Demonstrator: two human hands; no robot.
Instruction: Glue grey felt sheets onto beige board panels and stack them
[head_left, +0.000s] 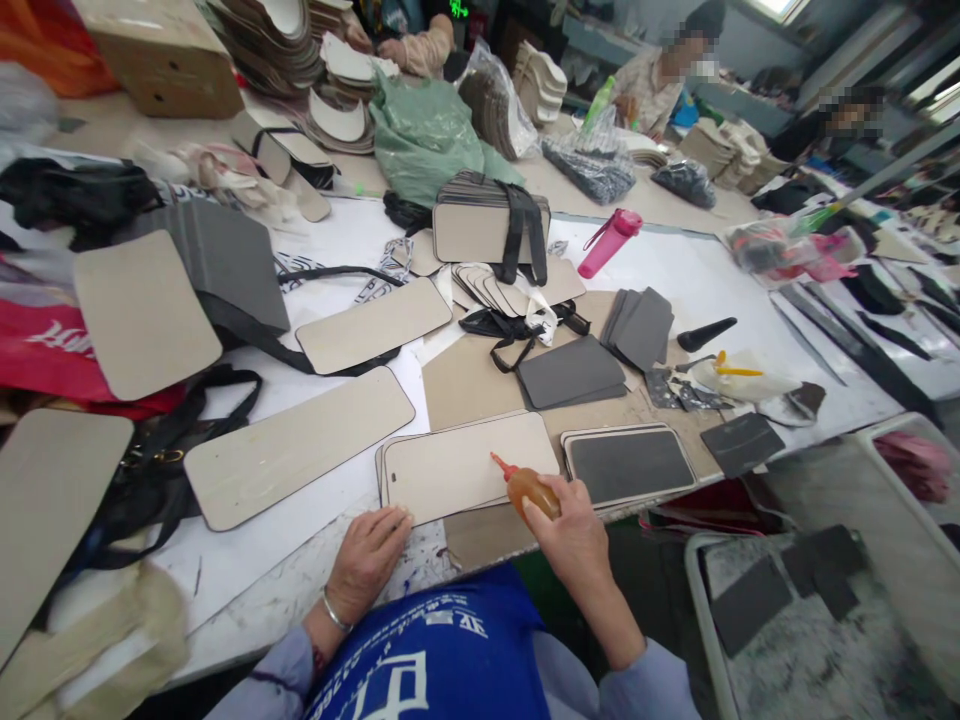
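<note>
My right hand (574,535) is wrapped round a glue bottle (534,492) holding amber liquid. Its red nozzle tip is over a beige rounded panel (457,462), which lies on one or more similar panels at the table's front. With fingers stretched out, my left hand (371,550) rests at the lower left edge of that panel. A small dark mark shows near the panel's left end. Just right of the bottle, a dark grey piece (634,465) lies on a beige panel stack. Behind these are loose dark grey sheets (574,370).
Beige panels (300,445) and black straps lie to the left. Farther back stand a strapped panel stack (480,232), a pink bottle (609,243) and a green bag (427,125). A black-handled tool (706,333) lies right; plastic bins (701,590) stand below the table edge. Other people work across the table.
</note>
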